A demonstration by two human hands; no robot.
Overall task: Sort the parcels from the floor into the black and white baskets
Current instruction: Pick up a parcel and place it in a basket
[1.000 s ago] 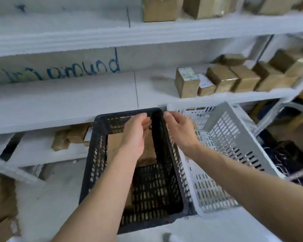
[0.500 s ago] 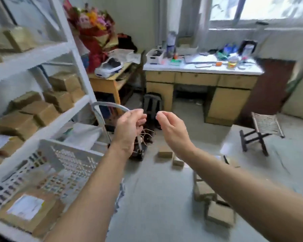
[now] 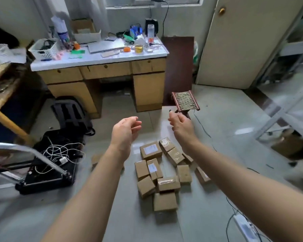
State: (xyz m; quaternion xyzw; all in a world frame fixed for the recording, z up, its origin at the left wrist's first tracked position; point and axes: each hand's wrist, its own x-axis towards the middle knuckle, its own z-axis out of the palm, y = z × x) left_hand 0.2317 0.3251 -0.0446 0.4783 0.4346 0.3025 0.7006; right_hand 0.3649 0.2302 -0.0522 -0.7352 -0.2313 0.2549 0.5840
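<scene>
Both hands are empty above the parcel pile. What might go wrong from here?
1. The parcels lie heaped and overlapping; lifting one may shift others.
2. A black cable and a power strip lie on the floor right of the pile, a likely trip hazard.
3. The small stool stands just beyond the pile; a reaching arm might knock it.
</scene>
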